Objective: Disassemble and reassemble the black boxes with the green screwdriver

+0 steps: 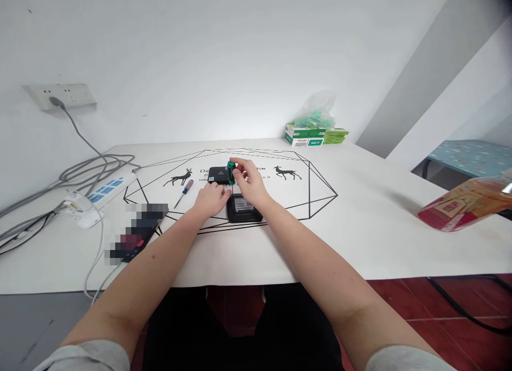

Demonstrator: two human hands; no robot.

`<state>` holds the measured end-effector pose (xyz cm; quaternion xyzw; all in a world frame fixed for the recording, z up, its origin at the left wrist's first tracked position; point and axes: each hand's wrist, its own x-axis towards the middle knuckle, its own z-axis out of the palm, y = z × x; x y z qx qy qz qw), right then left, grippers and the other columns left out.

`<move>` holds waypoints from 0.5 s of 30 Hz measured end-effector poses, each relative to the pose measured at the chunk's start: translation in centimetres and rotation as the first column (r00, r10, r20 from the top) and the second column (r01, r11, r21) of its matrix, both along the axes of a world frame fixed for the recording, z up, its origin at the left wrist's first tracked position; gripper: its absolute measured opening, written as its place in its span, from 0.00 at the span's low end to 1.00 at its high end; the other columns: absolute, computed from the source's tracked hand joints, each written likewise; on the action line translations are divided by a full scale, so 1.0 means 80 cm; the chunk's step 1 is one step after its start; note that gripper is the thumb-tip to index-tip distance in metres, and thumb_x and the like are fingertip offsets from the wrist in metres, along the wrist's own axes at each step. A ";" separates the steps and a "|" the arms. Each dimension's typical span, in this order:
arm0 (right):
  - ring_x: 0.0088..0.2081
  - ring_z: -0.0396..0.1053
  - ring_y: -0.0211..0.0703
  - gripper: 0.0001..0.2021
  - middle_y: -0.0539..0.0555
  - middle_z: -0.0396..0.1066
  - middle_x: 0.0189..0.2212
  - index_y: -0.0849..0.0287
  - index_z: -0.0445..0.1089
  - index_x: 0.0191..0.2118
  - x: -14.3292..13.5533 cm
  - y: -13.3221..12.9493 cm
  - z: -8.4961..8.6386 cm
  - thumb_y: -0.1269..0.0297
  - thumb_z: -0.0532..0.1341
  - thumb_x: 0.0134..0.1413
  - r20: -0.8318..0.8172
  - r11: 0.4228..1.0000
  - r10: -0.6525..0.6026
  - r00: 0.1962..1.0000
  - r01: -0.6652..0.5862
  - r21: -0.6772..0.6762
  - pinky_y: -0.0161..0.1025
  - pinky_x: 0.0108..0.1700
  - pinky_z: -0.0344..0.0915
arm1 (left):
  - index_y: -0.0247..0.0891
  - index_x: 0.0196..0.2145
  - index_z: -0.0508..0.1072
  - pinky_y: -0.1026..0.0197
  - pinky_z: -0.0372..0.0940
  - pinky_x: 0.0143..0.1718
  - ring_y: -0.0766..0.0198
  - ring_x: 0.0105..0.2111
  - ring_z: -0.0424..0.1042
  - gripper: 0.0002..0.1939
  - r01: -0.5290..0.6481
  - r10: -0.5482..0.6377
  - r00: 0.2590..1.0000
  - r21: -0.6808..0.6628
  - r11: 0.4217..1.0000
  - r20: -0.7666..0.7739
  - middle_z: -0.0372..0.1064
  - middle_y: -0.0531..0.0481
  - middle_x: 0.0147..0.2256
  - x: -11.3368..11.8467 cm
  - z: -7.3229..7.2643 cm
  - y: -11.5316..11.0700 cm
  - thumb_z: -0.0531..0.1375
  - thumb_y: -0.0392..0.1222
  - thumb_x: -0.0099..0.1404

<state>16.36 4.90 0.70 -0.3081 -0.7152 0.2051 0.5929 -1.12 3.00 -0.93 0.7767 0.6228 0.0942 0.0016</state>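
Note:
My right hand is closed round a small green tool, its fingers pinching it from the right. Just to the left, my left hand rests near the front edge of a small black box; its fingers are bent close together, and anything under them is hidden. A black case with a labelled drive lies on the table just below my right hand. To the left of my left hand lies a screwdriver with a blue and grey handle, its tip pointing toward me.
A white power strip with tangled grey cables lies at the left, beside a dark phone-like device, partly pixelated. Green and white boxes stand against the wall. A pink and orange package is at the right edge.

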 end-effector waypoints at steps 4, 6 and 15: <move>0.49 0.76 0.49 0.16 0.60 0.75 0.56 0.51 0.74 0.58 -0.002 0.005 -0.001 0.54 0.60 0.70 -0.054 0.999 0.047 0.997 -0.048 -0.020 0.50 0.51 0.77 | 0.42 0.41 0.77 0.45 0.68 0.53 0.42 0.56 0.73 0.23 0.014 -0.014 1.000 -0.001 1.000 0.003 0.76 0.39 0.50 -0.001 -0.002 0.000 0.49 0.56 0.84; 0.49 0.77 0.48 0.17 0.58 0.77 0.57 0.50 0.72 0.58 -0.003 0.005 0.000 0.51 0.60 0.70 -0.072 0.993 0.103 0.992 -0.108 -0.057 0.51 0.53 0.77 | 0.42 0.41 0.77 0.44 0.68 0.53 0.42 0.56 0.73 0.22 0.021 -0.021 1.000 0.000 1.000 0.010 0.76 0.39 0.50 -0.002 -0.003 0.001 0.49 0.55 0.84; 0.43 0.71 0.44 0.16 0.53 0.73 0.46 0.51 0.69 0.52 -0.004 0.004 0.002 0.57 0.68 0.61 -0.070 0.996 0.038 0.997 -0.044 -0.084 0.44 0.44 0.72 | 0.41 0.46 0.76 0.46 0.69 0.56 0.47 0.53 0.75 0.19 0.134 -0.136 0.974 0.022 0.991 0.180 0.76 0.40 0.48 -0.003 -0.013 0.007 0.48 0.49 0.83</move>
